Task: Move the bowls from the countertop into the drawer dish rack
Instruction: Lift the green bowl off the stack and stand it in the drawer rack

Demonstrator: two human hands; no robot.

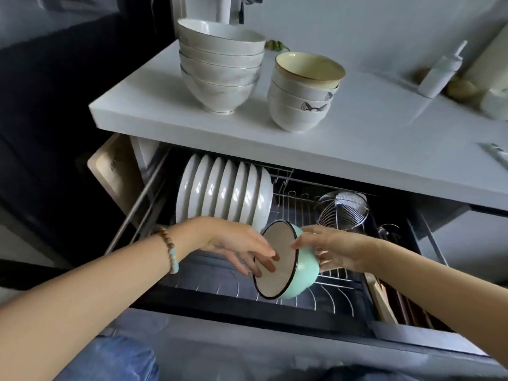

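Mint-green ceramic bowl with black rim and pale inside point(286, 266) is tilted on its side, mouth facing left, held over the pulled-out wire drawer dish rack point(324, 287). My left hand point(236, 243) has fingers spread over the bowl's mouth and rim; my right hand point(332, 248) cups the green outer wall, thumb at the rim. Both hands are partly closed on the bowl. I can't tell if its lower edge touches the rack wires.

Hidden or cut off: the rack's rear part runs under the white tabletop point(357, 138); the right-side slot with wooden-looking items point(390, 301) is hard to make out. Blurry bottle point(439, 72) at far right.

Around: row of white plates standing on edge point(222, 193) just behind my left hand; steel wire skimmer point(343, 210) behind the bowl. On the tabletop, a stack of white marbled bowls point(220, 67) beside a shorter stack of cream-lined bowls point(302, 92), both near the front edge.

Open rack slots lie below and in front of the bowl.
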